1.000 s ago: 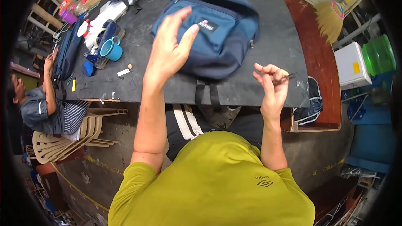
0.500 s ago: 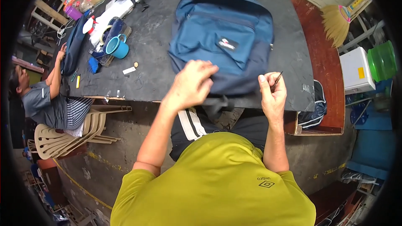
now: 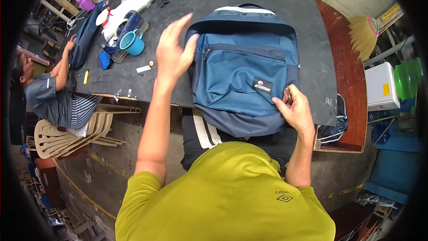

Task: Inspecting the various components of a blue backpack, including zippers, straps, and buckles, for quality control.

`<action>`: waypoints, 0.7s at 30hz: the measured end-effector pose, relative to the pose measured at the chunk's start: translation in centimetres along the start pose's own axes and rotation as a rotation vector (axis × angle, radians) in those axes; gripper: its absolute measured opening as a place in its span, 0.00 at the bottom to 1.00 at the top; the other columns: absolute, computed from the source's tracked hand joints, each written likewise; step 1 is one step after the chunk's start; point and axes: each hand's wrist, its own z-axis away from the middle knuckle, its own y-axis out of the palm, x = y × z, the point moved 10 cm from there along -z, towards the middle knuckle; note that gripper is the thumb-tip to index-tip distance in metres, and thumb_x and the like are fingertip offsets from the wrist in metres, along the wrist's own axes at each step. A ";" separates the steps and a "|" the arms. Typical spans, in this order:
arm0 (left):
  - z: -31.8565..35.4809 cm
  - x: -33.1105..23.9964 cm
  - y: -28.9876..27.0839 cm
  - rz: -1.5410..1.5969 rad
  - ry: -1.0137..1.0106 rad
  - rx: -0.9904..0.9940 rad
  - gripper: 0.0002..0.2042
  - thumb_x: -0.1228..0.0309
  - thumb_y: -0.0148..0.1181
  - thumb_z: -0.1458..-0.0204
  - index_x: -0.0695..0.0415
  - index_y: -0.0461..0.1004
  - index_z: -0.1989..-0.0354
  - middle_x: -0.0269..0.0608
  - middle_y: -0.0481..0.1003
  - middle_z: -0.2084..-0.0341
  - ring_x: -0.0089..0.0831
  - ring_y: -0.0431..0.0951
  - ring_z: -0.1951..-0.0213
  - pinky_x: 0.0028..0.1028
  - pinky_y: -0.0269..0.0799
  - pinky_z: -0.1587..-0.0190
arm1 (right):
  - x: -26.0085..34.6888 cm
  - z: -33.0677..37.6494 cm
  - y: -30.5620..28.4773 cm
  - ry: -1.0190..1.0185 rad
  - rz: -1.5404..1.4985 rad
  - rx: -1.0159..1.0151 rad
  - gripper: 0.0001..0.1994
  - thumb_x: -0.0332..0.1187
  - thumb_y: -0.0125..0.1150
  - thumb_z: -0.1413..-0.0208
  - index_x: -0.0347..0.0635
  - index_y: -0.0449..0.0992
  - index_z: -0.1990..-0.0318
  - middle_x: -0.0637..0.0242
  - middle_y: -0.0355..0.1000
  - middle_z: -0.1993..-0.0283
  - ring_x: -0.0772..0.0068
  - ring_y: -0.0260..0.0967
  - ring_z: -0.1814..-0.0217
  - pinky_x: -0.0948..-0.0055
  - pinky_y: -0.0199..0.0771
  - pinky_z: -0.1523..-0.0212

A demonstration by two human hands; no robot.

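Note:
A blue backpack (image 3: 240, 73) lies front up, its lower end hanging over the table's near edge toward my lap. It has a zipped front pocket and a dark label patch (image 3: 263, 85). My left hand (image 3: 173, 56) is raised at the bag's upper left side, fingers spread, holding nothing; whether it touches the fabric I cannot tell. Against the lower right of the bag, my right hand (image 3: 298, 109) has its fingers curled round a small dark pointed tool (image 3: 289, 99), mostly hidden by the fingers.
On the black table (image 3: 174, 22), a blue mug (image 3: 132, 43), a spray bottle (image 3: 103, 17) and a yellow cutter (image 3: 86, 76) lie to the left. A co-worker (image 3: 49, 93) sits there beside stacked chairs (image 3: 76, 131). A red wooden bench (image 3: 352, 85) stands right.
The backpack has come nearer, sliding over the table's edge. My left hand has moved up and left with fingers spreading. My right hand has lowered slightly onto the bag's right side.

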 end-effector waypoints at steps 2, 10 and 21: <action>-3.4 -0.4 4.1 -0.060 0.176 0.089 0.31 0.66 0.74 0.44 0.47 0.75 0.29 0.44 0.78 0.34 0.49 0.78 0.35 0.42 0.73 0.33 | 1.0 0.3 0.0 -0.024 0.027 -0.005 0.19 0.30 0.78 0.41 0.39 0.66 0.66 0.72 0.62 0.73 0.83 0.57 0.70 0.74 0.64 0.69; -8.0 5.2 13.4 0.453 -0.213 0.231 0.13 0.68 0.66 0.45 0.61 0.86 0.55 0.45 0.87 0.64 0.41 0.86 0.60 0.35 0.79 0.51 | -5.9 0.2 -8.7 0.074 0.267 -0.610 0.19 0.42 0.59 0.25 0.40 0.71 0.37 0.46 0.79 0.49 0.43 0.79 0.52 0.52 0.77 0.47; -4.8 -11.9 -0.7 0.447 0.260 0.277 0.12 0.82 0.71 0.53 0.57 0.83 0.60 0.36 0.81 0.70 0.29 0.79 0.67 0.30 0.74 0.63 | 4.0 -2.7 -10.8 -0.472 0.084 -0.580 0.26 0.30 0.79 0.46 0.44 0.77 0.39 0.55 0.74 0.35 0.52 0.72 0.31 0.59 0.72 0.33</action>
